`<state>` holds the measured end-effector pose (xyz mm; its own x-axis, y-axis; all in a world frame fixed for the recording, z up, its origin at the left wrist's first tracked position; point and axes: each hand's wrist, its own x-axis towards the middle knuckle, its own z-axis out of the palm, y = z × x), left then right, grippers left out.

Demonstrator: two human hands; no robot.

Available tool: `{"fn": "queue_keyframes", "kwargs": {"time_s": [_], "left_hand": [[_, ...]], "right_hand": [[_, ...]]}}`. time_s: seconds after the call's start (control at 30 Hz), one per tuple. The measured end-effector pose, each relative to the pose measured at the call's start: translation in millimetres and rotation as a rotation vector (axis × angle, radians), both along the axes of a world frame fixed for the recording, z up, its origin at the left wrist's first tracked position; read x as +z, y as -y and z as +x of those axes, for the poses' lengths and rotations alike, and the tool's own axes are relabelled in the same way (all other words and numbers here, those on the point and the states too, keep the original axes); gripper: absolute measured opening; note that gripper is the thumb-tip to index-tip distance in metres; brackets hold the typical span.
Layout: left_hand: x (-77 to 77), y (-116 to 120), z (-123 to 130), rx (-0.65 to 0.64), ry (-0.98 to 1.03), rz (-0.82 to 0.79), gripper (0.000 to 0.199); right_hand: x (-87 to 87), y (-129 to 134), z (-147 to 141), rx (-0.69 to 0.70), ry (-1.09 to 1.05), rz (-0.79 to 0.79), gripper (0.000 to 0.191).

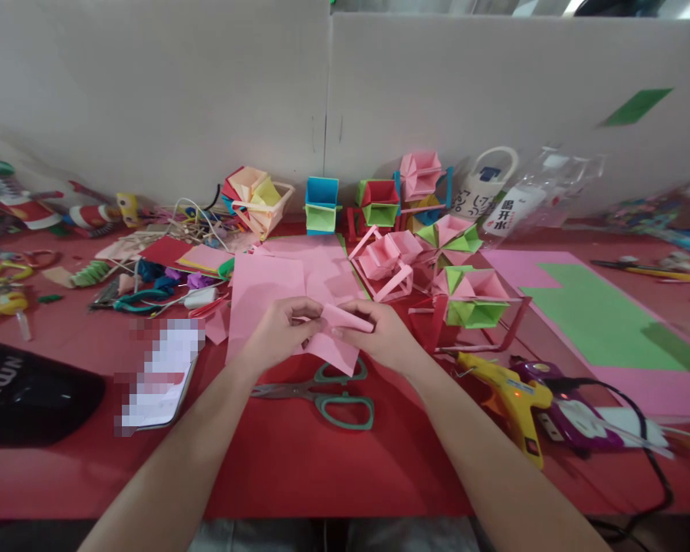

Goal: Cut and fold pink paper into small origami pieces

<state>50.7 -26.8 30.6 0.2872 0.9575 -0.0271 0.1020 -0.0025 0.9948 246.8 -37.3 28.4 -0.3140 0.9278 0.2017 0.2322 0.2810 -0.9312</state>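
Note:
Between my two hands is a piece of pink paper (pixel 334 351), partly folded over, with a loose corner hanging toward me. My left hand (pixel 287 328) pinches its left side, and my right hand (pixel 378 331) grips the folded flap on the right. Just below the paper lie scissors (pixel 345 410) with green handles, blades pointing left. Flat pink sheets (pixel 267 287) lie behind my hands. Beyond them, to the right, stand folded pink paper wheels (pixel 388 257) and a pink and green paper wheel (pixel 476 295) on a red frame.
At right are a yellow glue gun (pixel 509 395) with a cable and green and pink sheets (pixel 603 314). A phone (pixel 164 376) and a black container (pixel 31 395) sit at left, before craft scraps (pixel 155 272). A plastic bottle (pixel 523 195) leans near the grey partition (pixel 207 92).

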Motion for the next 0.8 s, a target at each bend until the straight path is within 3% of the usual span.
{"fn": "queue_keyframes", "kwargs": {"time_s": [0.3,0.4,0.53,0.8], "left_hand": [[1.0,-0.6,-3.1,-0.042,0.332,-0.234,0.027],[-1.9,-0.9,-3.2,-0.076,0.295,-0.151,0.032],[-4.7,-1.9,-1.5,-0.034,0.123,0.004,0.022],[-3.1,-5.0,-6.4,0.066,-0.061,0.280,0.011]], "right_hand": [[-3.8,0.4,-3.4,-0.046,0.030,0.105,0.023],[-8.0,0.7,-4.3,-0.045,0.003,0.097,0.022],[-13.4,2.6,-4.7,-0.028,0.070,0.118,0.025],[-7.8,4.2,-2.5,0.074,0.131,0.164,0.030]]}}
